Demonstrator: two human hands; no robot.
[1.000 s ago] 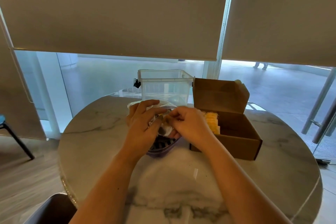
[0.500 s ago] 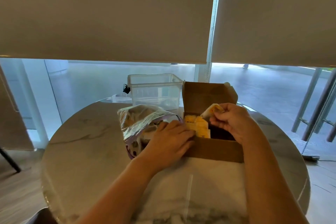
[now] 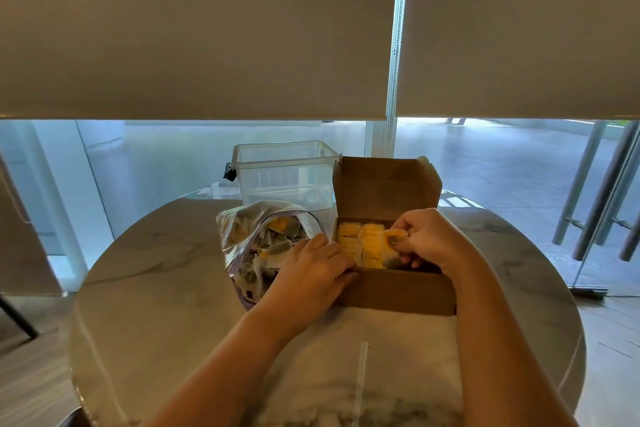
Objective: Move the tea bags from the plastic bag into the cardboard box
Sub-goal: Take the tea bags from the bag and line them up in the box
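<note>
A clear plastic bag with a purple zip edge lies open on the round marble table, holding several tea bags. To its right stands an open brown cardboard box, lid flap up, with a row of yellow tea bags standing inside. My right hand is inside the box and pinches a yellow tea bag beside that row. My left hand rests with straight fingers on the bag's mouth and the box's left front corner.
A clear plastic tub with a black clip on its left side stands behind the bag and box. Roller blinds hang over glass walls behind the table. A chair leg shows at far left.
My right hand took a tea bag out of the plastic bag, carried it right over the box and lowered it inside. My left hand shifted to the bag's mouth by the box corner.
</note>
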